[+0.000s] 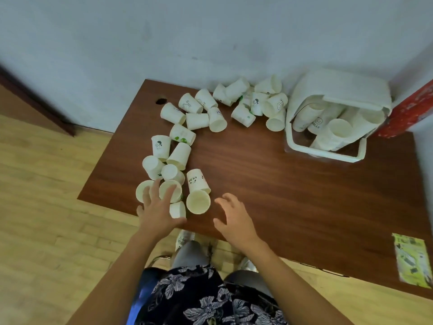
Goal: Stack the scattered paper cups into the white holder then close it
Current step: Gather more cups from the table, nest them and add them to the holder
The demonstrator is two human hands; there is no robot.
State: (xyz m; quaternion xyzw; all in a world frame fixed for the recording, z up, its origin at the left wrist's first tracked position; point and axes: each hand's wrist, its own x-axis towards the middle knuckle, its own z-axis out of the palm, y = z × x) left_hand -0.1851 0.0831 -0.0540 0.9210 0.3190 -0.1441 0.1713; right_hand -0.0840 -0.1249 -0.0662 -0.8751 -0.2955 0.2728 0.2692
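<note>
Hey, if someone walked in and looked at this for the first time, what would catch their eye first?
Most likely the white paper cups, strewn in a curving trail from the brown table's near-left edge up to its far side by the wall. Next, the white holder at the far right, lid open, with some cups already inside. Then the two open hands, the left hand over the nearest cups and the right hand just beside them.

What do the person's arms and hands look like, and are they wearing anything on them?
Both forearms are bare, with no sleeves in view. The left hand and right hand wear no gloves, and no rings or watch show. A dark floral-print top shows lower in the frame.
</note>
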